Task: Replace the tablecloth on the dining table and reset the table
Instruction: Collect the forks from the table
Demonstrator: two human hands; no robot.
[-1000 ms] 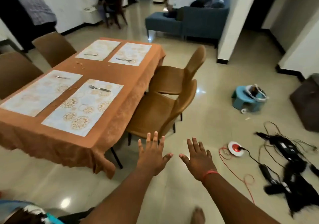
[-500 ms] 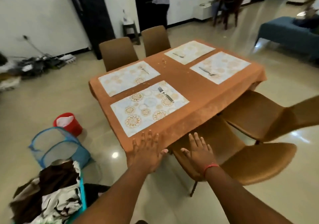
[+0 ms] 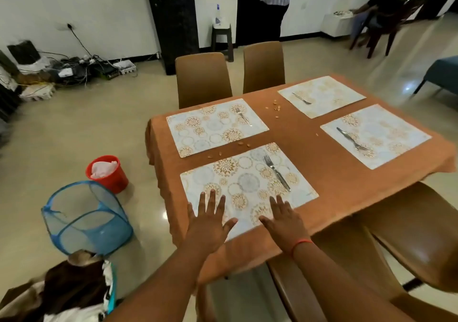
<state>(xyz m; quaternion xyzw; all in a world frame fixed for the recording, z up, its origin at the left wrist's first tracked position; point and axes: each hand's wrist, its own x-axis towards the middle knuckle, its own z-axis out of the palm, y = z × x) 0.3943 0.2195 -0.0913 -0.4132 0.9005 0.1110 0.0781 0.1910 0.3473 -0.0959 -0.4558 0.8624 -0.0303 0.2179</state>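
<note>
Head view: red bucket [image 3: 109, 174] at left holds pale cloth; blue mesh hamper [image 3: 86, 218] below it. Orange tablecloth [image 3: 329, 180] covers the table, centre-right, bearing four placemats. Left hand [image 3: 209, 225] and right hand [image 3: 285, 222], fingers spread, over nearest placemat [image 3: 247, 182].

L grip [image 3: 207, 225] flat, R grip [image 3: 285, 222] splayed

Head camera looks down and forward, close over the table [image 3: 322, 185] corner.
</note>
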